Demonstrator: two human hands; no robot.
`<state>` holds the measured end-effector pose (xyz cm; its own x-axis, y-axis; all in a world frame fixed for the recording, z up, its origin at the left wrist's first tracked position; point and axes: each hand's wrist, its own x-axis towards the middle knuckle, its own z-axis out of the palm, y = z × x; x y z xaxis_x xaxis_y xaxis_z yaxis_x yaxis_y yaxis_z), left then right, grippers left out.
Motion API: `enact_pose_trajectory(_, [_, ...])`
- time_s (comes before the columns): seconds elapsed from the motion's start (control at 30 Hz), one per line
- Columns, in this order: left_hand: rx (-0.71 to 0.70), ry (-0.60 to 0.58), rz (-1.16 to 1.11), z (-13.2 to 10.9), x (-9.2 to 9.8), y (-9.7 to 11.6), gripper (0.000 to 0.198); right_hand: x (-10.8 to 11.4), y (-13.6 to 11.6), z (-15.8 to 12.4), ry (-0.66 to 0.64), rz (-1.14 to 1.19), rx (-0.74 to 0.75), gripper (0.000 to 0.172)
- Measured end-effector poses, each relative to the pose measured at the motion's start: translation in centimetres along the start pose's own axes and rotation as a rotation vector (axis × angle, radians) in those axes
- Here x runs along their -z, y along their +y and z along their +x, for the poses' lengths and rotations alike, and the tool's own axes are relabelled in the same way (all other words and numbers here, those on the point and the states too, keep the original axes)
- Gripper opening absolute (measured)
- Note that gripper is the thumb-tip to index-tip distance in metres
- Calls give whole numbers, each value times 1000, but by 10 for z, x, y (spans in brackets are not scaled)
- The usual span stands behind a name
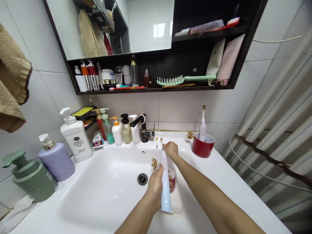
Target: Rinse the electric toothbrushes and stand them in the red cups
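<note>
Over the white sink (102, 195), my left hand (156, 185) is closed around a red cup (171, 177) with a gold handle and a pale blue electric toothbrush (165, 185), whose body stands upright in front of the cup. My right hand (171, 149) reaches farther back, fingers pinched at the toothbrush's head end near two small brush heads (159, 140) on the sink's back ledge. What the right fingers hold is too small to make out.
A second red cup (202, 145) with a white toothbrush stands at the back right. A black tap (141, 125) and several pump bottles (117, 130) line the back. Large bottles (56, 159) crowd the left edge. A dark shelf (156, 89) hangs above.
</note>
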<state>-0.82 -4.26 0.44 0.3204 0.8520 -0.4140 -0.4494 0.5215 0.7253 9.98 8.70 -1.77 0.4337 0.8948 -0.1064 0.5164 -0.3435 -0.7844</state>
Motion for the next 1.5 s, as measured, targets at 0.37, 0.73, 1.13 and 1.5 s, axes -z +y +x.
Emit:
enact_pose_trajectory(0.37, [-34, -42, -24, 0, 5, 6, 32, -17, -26, 10, -29, -181, 148, 26])
enact_pose_trajectory(0.73, [-45, -165, 156, -5, 7, 0, 39, 29, -15, -44, -221, 386, 85, 20])
enact_pose_trajectory(1.13, [20, -373, 357, -23, -1, -27, 38, 89, 29, -104, -279, 993, 8, 17])
enact_pose_trajectory(1.5, [61, -367, 326, -22, -1, -24, 38, 91, 31, -102, -275, 994, 39, 18])
